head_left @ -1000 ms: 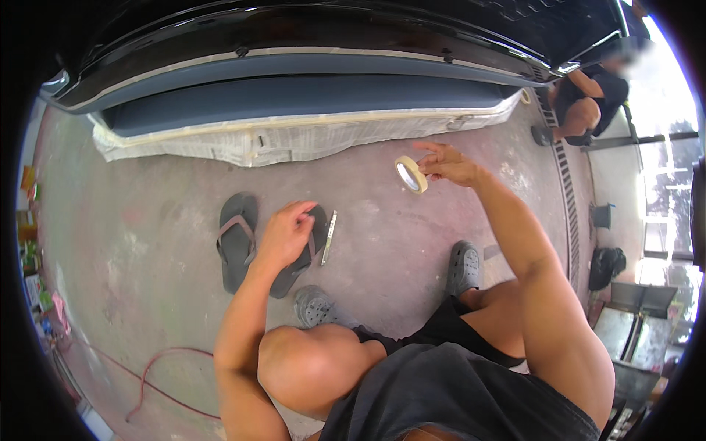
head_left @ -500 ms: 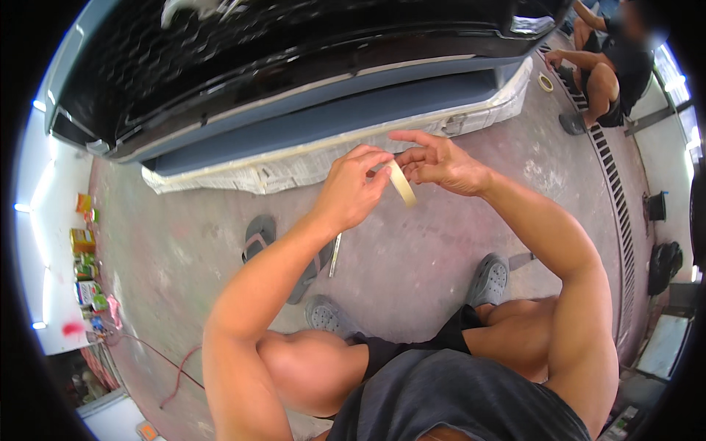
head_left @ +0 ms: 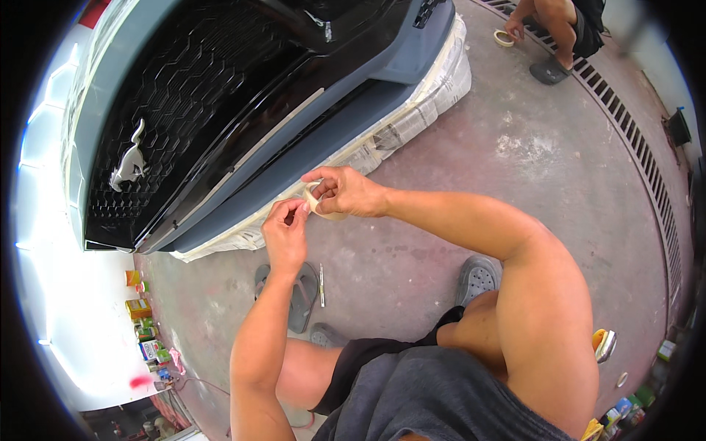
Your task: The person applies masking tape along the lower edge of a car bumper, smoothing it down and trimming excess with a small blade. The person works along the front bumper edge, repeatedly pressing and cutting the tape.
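Note:
A roll of cream masking tape (head_left: 332, 215) hangs on the fingers of my right hand (head_left: 353, 194), which is closed around its ring. My left hand (head_left: 285, 239) is just left of the roll and a little lower, its thumb and fingertips pinched at the near edge of the tape. Right behind both hands is a car bumper's grey lower lip (head_left: 294, 170), with a black mesh grille (head_left: 198, 88) above. Newspaper (head_left: 382, 143) held by pale tape lines the lip's lower edge.
Flip-flops (head_left: 303, 298) and a thin, pale stick-like item (head_left: 321, 285) lie on the concrete floor. At the upper right another person's hand (head_left: 514, 31) is at a second tape roll (head_left: 503, 39), beside a floor drain grate (head_left: 625, 125). Cans (head_left: 137, 309) line the left wall.
The roll, held in my left fingers before, is now in my right hand, and my left pinches its edge. Both hands stand farther left. The view has turned; more of the grille shows at left.

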Tool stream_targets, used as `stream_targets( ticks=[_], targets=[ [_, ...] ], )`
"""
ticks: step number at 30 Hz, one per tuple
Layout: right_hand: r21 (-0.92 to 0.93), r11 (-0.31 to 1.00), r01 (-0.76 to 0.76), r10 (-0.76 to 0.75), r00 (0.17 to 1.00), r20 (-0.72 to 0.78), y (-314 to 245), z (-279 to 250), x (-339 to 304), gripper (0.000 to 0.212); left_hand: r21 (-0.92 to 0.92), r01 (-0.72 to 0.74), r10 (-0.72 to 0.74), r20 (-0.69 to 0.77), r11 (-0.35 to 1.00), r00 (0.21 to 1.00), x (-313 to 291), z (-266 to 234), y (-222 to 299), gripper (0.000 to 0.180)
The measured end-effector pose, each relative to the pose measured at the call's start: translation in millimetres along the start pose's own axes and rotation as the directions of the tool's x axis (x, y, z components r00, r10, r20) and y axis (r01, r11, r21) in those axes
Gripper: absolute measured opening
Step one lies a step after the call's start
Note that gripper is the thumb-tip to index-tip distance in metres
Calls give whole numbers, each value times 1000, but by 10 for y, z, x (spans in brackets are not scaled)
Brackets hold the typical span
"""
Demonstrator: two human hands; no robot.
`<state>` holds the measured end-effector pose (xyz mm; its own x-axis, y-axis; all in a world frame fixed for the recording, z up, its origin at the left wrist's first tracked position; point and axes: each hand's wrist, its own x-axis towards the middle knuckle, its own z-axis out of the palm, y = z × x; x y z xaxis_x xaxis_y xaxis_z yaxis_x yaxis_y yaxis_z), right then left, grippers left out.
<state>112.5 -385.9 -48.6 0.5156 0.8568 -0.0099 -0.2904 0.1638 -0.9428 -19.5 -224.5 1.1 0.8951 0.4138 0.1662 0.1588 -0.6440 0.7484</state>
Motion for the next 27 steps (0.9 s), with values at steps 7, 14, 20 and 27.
stream_targets(
  ticks=[7,14,20,27],
  targets=[
    [-111,994,2,-1,1000,17,52,-260,-146,77,180,-99,91,50,979,995,-59,345,33,22],
    [-351,937,-5,31,997,67,11,-269,-261,80,135,-12,-4,120,991,993,-40,460,-31,21],
    [-436,899,-39,90,991,97,-142,-286,-286,85,77,93,-103,146,993,984,36,354,-227,22],
    [-680,728,-85,174,983,64,-317,-233,-146,83,-86,277,-265,126,957,956,36,324,-381,23]
  ],
)
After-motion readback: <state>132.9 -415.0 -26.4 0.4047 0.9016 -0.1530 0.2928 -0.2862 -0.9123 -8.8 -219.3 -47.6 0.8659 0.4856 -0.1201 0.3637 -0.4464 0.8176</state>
